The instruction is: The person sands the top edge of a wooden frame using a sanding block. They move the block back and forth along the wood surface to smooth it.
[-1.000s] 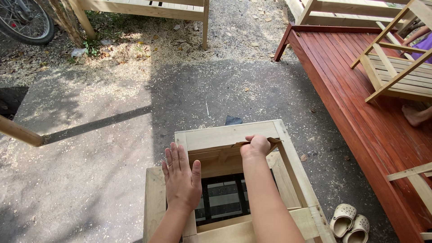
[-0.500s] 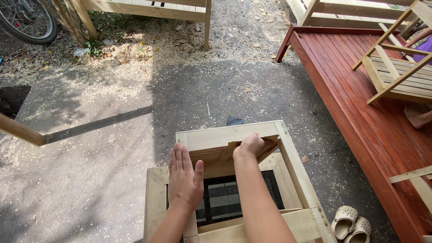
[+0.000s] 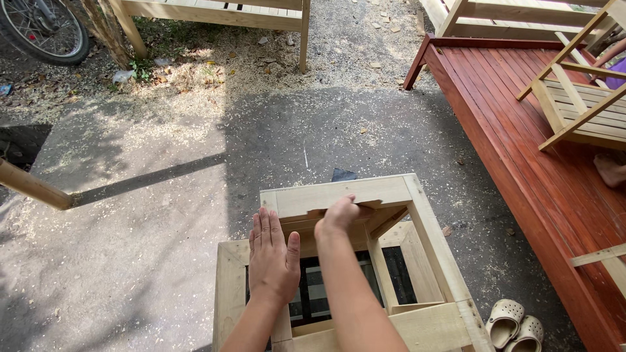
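Observation:
An unfinished pale wooden frame [image 3: 424,221], like a small table or stool on its side, stands on the concrete in front of me. My left hand [image 3: 274,257] lies flat, fingers together, on the frame's left leg. My right hand [image 3: 338,215] is curled over the lower edge of the far top rail [image 3: 332,194], fingers tucked under it and gripping the wood. Dark glass or slats [image 3: 313,290] show through the frame below my arms.
A red-brown wooden platform [image 3: 521,156] runs along the right, with a pale wooden chair [image 3: 577,104] on it and someone's bare foot [image 3: 610,171] at the edge. A pair of beige clogs [image 3: 515,324] lies lower right. Sawdust, wooden benches [image 3: 222,13], a bicycle wheel [image 3: 42,32] lie beyond.
My right hand has slid a little left along the far rail and curled further under it. My left hand has stayed flat on the left leg.

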Motion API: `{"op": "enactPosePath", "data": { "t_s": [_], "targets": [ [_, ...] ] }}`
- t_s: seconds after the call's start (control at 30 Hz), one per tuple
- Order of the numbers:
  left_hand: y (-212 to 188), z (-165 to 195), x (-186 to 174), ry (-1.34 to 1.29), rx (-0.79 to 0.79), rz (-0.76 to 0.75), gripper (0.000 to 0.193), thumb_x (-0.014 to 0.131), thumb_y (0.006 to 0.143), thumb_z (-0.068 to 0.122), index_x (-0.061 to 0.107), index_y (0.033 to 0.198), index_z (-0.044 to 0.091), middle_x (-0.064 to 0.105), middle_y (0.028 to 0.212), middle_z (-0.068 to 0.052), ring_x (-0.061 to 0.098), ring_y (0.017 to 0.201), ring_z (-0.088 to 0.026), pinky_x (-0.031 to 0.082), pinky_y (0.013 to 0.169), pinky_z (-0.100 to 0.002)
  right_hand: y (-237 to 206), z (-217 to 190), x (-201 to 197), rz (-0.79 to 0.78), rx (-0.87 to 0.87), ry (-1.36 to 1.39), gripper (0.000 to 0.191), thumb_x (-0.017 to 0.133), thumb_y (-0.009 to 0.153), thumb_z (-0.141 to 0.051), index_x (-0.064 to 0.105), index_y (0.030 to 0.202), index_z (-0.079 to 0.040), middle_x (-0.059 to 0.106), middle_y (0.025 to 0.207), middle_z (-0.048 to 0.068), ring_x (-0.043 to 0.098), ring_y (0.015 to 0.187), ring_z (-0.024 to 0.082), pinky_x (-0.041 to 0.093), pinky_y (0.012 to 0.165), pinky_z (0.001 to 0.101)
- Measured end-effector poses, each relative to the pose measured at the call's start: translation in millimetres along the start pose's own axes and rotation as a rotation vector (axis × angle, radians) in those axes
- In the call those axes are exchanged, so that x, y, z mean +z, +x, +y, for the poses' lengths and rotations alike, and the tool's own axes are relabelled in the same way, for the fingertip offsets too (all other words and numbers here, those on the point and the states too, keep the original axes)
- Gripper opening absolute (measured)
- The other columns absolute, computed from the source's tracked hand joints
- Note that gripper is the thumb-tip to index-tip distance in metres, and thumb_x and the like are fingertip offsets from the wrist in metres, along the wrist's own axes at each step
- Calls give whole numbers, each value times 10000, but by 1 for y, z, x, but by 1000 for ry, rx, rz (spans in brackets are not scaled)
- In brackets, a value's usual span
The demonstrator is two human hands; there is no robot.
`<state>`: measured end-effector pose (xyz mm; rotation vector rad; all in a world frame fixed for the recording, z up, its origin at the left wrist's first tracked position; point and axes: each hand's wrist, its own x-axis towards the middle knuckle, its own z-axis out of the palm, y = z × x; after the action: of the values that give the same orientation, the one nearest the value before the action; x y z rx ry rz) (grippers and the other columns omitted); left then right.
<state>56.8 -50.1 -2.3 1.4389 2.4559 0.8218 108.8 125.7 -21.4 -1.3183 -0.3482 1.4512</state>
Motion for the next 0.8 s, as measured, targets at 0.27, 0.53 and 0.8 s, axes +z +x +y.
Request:
{"op": "enactPosePath", "data": {
  "t_s": [0.27,0.53,0.8],
  "targets": [
    [0,1,1,-53,18,14,800,96,1046,544,109,1593,-40,78,1696,-201,9,1573,-327,29,1256,-424,14,-36,-20,37,89,225,502,252,1095,-265,415,1308,160,460,1437,311,534,1353,383,405,1172,559],
    [-1,1,-2,-34,1,-3,799,90,1040,550,113,1594,-26,75,1694,-197,8,1574,-323,26,1257,-421,-36,17,-1,-84,78,-302,554,334,1108,-306,448,1334,186,501,1432,308,512,1354,370,369,1191,523],
    [4,2,6,21,-17,-5,806,101,1047,561,103,1593,-33,67,1692,-193,-9,1571,-314,10,1255,-417,9,-37,-30,-71,111,182,527,354,1107,-282,397,1408,149,479,1449,223,521,1353,315,400,1156,523]
  ]
}}
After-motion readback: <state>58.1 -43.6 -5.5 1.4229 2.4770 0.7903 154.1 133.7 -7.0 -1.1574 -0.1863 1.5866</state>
